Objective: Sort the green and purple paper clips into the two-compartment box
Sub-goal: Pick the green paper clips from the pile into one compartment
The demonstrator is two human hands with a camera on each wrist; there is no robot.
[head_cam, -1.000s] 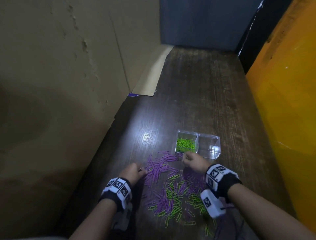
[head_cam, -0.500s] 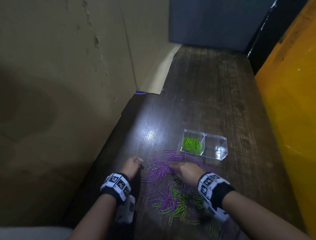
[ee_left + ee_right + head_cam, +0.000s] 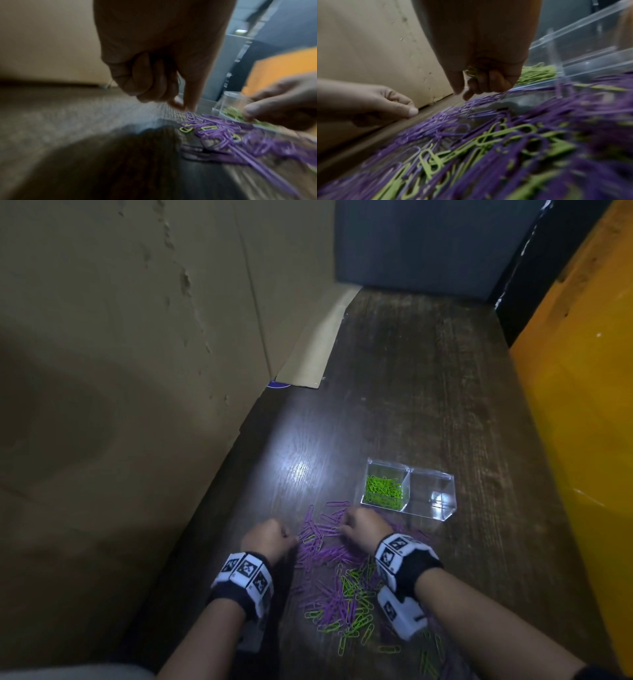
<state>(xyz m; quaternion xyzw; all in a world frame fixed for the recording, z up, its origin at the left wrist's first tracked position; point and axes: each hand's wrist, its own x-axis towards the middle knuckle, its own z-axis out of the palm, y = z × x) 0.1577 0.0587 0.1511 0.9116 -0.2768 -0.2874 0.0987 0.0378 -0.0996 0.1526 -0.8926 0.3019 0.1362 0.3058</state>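
A clear two-compartment box (image 3: 445,510) stands on the dark wooden table; its left half holds green paper clips (image 3: 383,491), its right half (image 3: 432,495) is bare. In front of it lies a loose pile of purple paper clips (image 3: 325,546), with green ones (image 3: 356,616) mixed in nearer me. My right hand (image 3: 361,527) hovers over the pile's far end, fingers curled round a few green clips (image 3: 471,71). My left hand (image 3: 270,537) is curled at the pile's left edge, thumb and forefinger tips (image 3: 181,106) together just above a purple clip (image 3: 190,116); I see nothing in it.
A tall cardboard wall (image 3: 137,371) runs close along the left, with a flap (image 3: 315,350) lying on the table. An orange panel (image 3: 582,405) borders the right side, and a dark grey panel (image 3: 428,241) closes the far end. Bare tabletop (image 3: 411,371) stretches beyond the box.
My right hand has drawn back from the box's front edge and moved left onto the purple clips. The left hand has hardly moved.
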